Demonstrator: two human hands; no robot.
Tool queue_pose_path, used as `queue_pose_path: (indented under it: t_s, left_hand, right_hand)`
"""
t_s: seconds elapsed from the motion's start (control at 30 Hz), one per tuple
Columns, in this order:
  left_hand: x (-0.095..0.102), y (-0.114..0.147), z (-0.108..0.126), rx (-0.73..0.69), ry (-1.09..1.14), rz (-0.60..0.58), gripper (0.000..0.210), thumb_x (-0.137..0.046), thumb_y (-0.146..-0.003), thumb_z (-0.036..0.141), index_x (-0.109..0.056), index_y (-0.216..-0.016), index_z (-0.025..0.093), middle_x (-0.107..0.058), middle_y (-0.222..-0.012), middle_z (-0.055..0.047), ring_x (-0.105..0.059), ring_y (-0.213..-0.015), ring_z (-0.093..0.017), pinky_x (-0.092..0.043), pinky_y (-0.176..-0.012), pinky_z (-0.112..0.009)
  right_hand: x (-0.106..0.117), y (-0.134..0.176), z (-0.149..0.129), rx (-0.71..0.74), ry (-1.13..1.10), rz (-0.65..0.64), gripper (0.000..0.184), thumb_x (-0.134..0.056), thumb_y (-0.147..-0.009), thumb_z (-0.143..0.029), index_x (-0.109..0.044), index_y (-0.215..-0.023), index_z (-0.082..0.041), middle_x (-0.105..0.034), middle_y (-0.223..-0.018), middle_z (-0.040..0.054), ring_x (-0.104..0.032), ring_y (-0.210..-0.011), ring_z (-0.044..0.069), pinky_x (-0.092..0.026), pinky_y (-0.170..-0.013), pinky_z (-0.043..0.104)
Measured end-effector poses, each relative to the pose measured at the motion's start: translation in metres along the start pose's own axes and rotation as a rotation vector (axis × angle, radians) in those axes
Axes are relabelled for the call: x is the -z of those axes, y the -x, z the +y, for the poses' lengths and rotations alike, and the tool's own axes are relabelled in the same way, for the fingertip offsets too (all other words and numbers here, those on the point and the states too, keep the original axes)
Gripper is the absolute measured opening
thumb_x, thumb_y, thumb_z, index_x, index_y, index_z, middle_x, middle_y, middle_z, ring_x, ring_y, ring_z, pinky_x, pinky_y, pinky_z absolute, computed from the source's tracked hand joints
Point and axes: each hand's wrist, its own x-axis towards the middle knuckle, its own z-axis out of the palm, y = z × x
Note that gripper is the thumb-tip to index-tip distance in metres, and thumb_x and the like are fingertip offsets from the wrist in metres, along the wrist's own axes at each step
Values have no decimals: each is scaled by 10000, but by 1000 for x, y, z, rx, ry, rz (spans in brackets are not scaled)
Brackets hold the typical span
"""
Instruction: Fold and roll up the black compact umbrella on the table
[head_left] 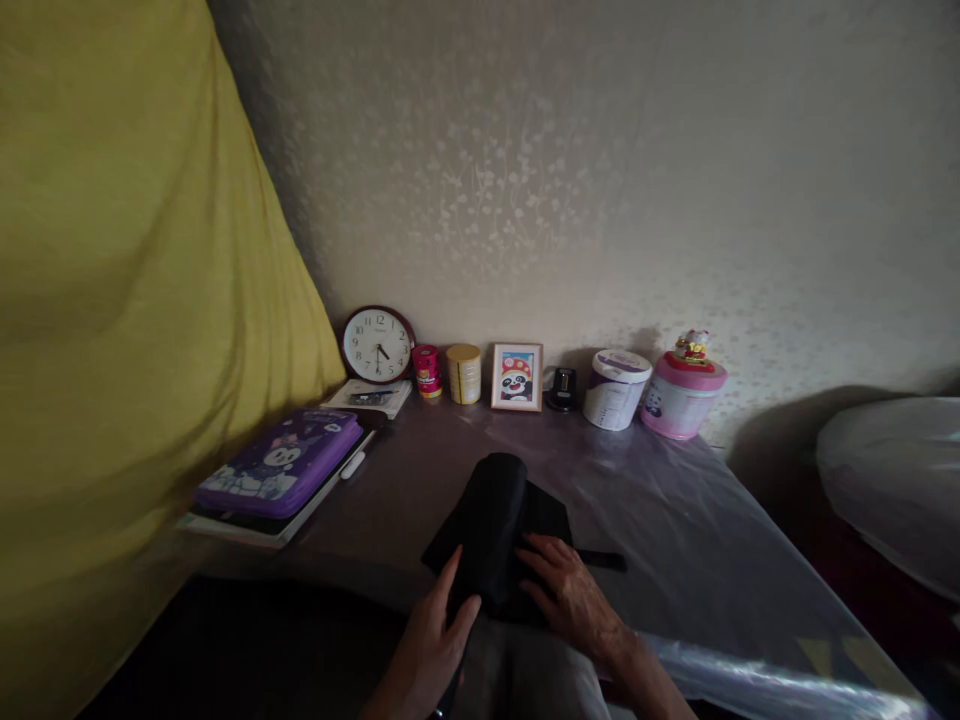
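Observation:
A rolled black cloth bundle (491, 515) lies on the table near its front edge, with a flat flap and a thin strap (604, 560) sticking out to the right. At the bundle's near left end, my left hand (439, 630) holds it with thumb and forefinger set apart; the other fingers are mostly hidden. My right hand (566, 590) rests against the right side of the roll, fingers spread and slightly bent on the black cloth. What the roll contains, if anything, cannot be seen.
A purple zip case (285, 465) lies on books at the left, beside a yellow curtain (150, 250). Along the wall stand a clock (378, 344), red tin (427, 372), yellow tin (464, 375), framed panda picture (517, 378), small black device (562, 390), white tub (616, 392) and pink tub (682, 395).

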Motion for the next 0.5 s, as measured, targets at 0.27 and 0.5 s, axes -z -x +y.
queue_pose_path:
  t_s: [0.27, 0.5]
  left_hand:
    - [-4, 0, 0, -161, -378, 4, 631, -349, -882, 365, -208, -1451, 131, -648, -1160, -128, -623, -1027, -207, -460, -899, -295]
    - [-13, 0, -2, -145, -527, 13, 628, -304, -879, 317, -174, -1456, 106, -569, -1280, -150, -569, -1134, -208, -412, -955, -291]
  right_hand:
    - [18, 20, -25, 18, -166, -76, 240, -473, -896, -254, -676, -1025, -257, -629, -1170, 72, -573, -1085, 219, -460, -934, 371]
    - [21, 18, 43, -582, -72, 254, 333, -414, -857, -350, -596, -1086, -192, -690, -981, 110, -657, -885, 261, -491, -802, 400]
